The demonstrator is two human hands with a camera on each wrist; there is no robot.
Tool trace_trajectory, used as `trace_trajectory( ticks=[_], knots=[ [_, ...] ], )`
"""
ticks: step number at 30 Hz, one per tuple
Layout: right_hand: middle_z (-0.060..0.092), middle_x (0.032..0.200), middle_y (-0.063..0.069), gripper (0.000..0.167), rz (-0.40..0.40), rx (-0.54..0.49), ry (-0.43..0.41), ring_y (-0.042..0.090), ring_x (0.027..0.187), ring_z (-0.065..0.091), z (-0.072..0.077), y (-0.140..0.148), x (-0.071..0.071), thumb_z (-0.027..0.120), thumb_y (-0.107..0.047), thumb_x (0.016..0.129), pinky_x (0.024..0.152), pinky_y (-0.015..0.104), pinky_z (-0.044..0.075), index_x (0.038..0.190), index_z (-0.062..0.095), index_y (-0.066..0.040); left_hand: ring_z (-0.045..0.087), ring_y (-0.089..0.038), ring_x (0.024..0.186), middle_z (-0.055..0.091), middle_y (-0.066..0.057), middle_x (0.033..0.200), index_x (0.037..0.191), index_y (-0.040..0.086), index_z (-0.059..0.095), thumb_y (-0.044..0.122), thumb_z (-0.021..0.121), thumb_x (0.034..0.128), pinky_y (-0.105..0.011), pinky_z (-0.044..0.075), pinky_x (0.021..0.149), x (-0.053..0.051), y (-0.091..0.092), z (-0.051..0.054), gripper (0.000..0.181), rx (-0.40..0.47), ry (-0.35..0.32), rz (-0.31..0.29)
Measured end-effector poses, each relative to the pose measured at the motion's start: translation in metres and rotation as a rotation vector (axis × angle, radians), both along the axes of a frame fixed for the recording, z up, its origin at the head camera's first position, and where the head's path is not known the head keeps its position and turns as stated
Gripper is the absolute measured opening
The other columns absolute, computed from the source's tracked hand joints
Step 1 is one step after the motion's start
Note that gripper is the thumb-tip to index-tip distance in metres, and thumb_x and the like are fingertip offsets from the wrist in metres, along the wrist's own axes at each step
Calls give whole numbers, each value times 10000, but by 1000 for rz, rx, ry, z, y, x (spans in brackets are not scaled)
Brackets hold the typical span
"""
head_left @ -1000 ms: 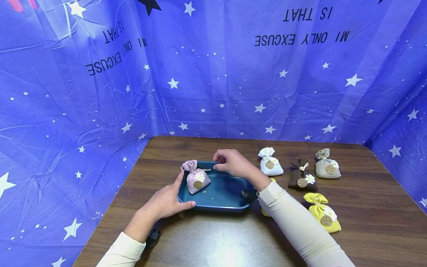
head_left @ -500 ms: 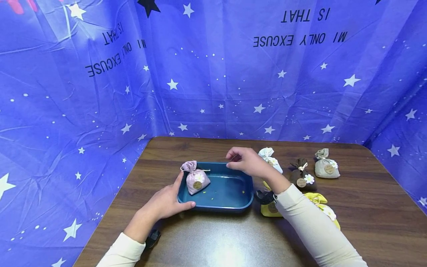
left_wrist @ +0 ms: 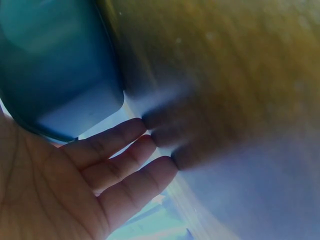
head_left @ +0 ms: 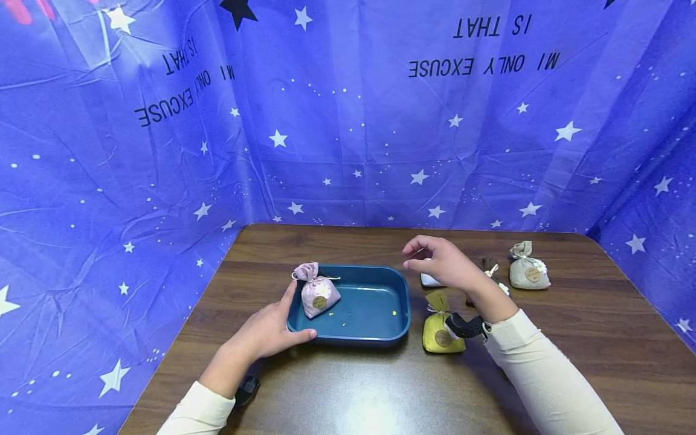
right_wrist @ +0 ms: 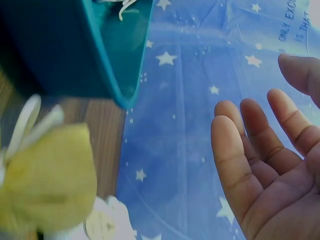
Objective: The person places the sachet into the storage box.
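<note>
A dark teal tray (head_left: 359,338) stands on the table with a pink pouch (head_left: 319,297) leaning in its left end. The left hand (head_left: 266,329) rests at the tray's left edge, thumb at the near rim; in the left wrist view its fingers (left_wrist: 135,185) lie extended beside the tray (left_wrist: 55,65). Over the white pouch (head_left: 429,281), mostly hidden, the right hand (head_left: 448,266) hovers with nothing in it. The right wrist view shows that hand (right_wrist: 280,165) with relaxed fingers, near a yellow pouch (right_wrist: 50,180) and the tray (right_wrist: 55,55).
Right of the tray lies a yellow pouch (head_left: 443,335). A brown pouch (head_left: 489,266) is partly behind the right arm, and a beige pouch (head_left: 528,275) lies farther right. Small yellow bits are on the tray floor. A blue star-patterned curtain (head_left: 326,151) stands behind the table.
The right hand has moved right, from above the tray to over the white pouch, uncovering the nearer yellow pouch and covering more of the others. The left hand stays at the tray.
</note>
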State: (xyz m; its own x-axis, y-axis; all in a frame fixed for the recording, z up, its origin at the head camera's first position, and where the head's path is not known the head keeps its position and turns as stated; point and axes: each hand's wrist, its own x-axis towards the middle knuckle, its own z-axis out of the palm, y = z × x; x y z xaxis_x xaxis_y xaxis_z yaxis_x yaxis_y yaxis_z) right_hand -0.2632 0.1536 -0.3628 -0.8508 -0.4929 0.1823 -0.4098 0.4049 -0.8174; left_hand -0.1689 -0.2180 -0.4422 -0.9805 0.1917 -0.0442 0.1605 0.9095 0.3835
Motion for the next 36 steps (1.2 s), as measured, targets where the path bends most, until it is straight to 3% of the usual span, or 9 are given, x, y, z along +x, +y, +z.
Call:
trace_trajectory(
  ticks=[9,20,28,36],
  knots=[
    [686,1031,106,210,-72,14,-37,228,954,661,4,39,13,716,-147,915,738,269,523,1065,652,-14,596,-393,1165,553,-287,1342,1598,71,95,717,681,767,-524,457,972,1,0,1,1205,5,-11,0],
    [667,1033,191,206,-135,-25,-22,108,869,652,1,78,30,710,-78,907,712,261,529,1071,637,23,584,-390,1185,543,-279,1359,1597,63,92,709,684,771,-525,451,980,0,-1,0,1205,2,-13,-1],
    [683,991,94,173,-183,19,13,74,798,632,-6,106,39,707,-86,915,649,267,521,1047,633,-3,594,-395,1165,553,-287,1341,1596,59,94,710,677,776,-529,457,967,0,-1,0,1198,-5,-1,-9],
    [682,931,84,201,-204,12,10,98,766,652,-15,128,49,698,-55,917,628,260,527,1068,613,48,597,-380,1164,566,-278,1328,1600,80,80,700,685,779,-520,457,971,0,0,-1,1193,-2,5,-9]
  ],
)
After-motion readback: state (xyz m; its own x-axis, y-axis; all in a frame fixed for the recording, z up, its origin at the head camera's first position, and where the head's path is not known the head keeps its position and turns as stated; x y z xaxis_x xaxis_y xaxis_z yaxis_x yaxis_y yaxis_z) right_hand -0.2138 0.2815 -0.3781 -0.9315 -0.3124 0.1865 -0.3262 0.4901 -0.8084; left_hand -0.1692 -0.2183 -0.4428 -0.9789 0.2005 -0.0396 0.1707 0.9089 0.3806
